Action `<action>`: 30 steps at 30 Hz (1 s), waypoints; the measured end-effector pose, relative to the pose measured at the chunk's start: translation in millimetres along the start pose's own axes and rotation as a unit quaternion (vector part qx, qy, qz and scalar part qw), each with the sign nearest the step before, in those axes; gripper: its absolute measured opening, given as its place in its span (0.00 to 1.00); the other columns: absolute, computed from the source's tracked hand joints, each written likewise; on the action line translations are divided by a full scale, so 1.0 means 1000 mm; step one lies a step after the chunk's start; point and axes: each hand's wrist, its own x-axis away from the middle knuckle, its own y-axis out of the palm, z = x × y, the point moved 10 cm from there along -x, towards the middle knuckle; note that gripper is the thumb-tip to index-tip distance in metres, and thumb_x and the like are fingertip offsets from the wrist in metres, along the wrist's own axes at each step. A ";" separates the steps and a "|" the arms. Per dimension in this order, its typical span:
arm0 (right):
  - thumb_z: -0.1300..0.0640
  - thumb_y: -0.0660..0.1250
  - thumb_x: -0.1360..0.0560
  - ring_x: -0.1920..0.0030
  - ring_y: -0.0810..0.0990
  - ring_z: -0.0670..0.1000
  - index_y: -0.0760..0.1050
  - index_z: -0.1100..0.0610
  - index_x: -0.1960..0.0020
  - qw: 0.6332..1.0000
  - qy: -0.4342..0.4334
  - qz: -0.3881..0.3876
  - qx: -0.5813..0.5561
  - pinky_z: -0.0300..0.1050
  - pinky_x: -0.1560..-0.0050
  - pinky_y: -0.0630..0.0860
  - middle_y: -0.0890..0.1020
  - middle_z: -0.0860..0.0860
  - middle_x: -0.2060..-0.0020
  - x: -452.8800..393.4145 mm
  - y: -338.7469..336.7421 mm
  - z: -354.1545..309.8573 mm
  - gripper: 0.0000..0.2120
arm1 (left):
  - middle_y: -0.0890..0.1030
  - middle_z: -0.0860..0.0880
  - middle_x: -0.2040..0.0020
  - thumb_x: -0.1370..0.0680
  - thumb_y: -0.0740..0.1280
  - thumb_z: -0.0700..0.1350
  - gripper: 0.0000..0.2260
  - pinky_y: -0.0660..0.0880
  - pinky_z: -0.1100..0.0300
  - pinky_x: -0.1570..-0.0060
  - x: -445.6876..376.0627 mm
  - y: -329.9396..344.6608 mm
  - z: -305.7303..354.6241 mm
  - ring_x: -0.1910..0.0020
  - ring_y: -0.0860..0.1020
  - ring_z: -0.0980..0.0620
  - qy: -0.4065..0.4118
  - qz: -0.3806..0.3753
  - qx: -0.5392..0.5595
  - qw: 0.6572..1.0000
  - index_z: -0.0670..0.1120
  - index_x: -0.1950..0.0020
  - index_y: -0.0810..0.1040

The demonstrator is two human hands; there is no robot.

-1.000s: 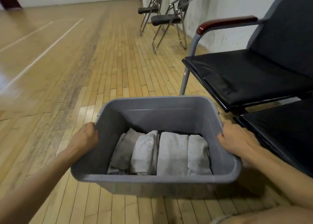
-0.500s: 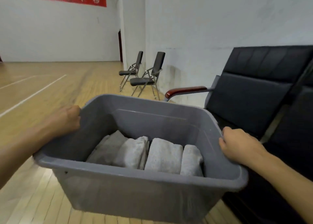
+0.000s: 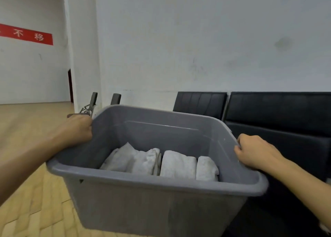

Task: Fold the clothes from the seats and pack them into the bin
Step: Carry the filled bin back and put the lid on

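Observation:
A grey plastic bin is held up off the floor in front of me, tilted a little. My left hand grips its left rim and my right hand grips its right rim. Inside lie several folded grey clothes side by side in a row along the bottom. The black seats stand just behind and to the right of the bin, with no clothes visible on them.
A white wall rises right behind the seats. Two folding chairs stand by the wall corner at the left, partly hidden by my left hand. Wooden floor spreads to the left, with a red banner on the far wall.
The bin has been lifted from the floor with both hands on its rims. My view has swung upward from the floor to the wall and seat backs.

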 end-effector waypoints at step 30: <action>0.45 0.62 0.20 0.60 0.79 0.51 0.74 0.46 0.52 0.915 0.389 -0.063 0.082 0.53 0.55 0.80 0.80 0.47 0.61 0.006 -0.207 0.505 0.07 | 0.82 0.49 0.59 0.22 0.66 0.47 0.05 0.78 0.49 0.56 -0.198 -0.004 0.665 0.58 0.80 0.44 0.372 -0.096 0.089 0.919 0.48 0.52 0.79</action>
